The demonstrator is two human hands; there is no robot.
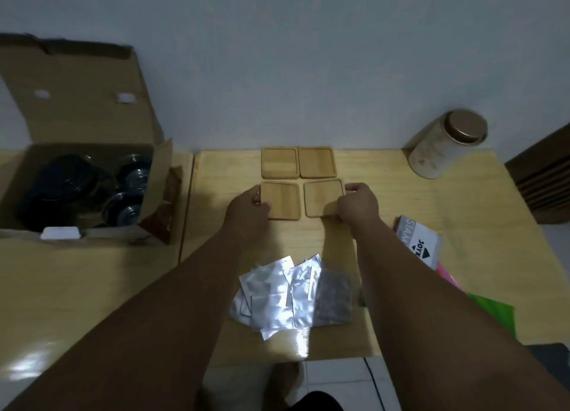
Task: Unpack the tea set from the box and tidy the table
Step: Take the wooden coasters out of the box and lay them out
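The left hand pinches the left edge of one wooden coaster, fingers curled over its rim. The right hand grips a second coaster by its right edge and near corner. Both coasters lie flat on the table, between the two hands.

Just beyond the fingertips, a far pair of coasters sits side by side, edges touching and squared up. The held pair does not match that yet. A gap shows between them, and the right-hand coaster is turned slightly, its far edge slanting rather than running parallel to the row above. Squaring the grid probably depends on that piece, so the right hand would need to twist it straight and slide it toward the left hand.

Close to the forearms, on the near side, lies a loose heap of foil packets. Printed leaflets lie out past the right wrist, and a round tin stands further off on that side.

Well out to the left stands the open cardboard box. It holds a dark teapot and wrapped glass cups, so most of the set is not yet unpacked. The left hand is the nearer one to it.
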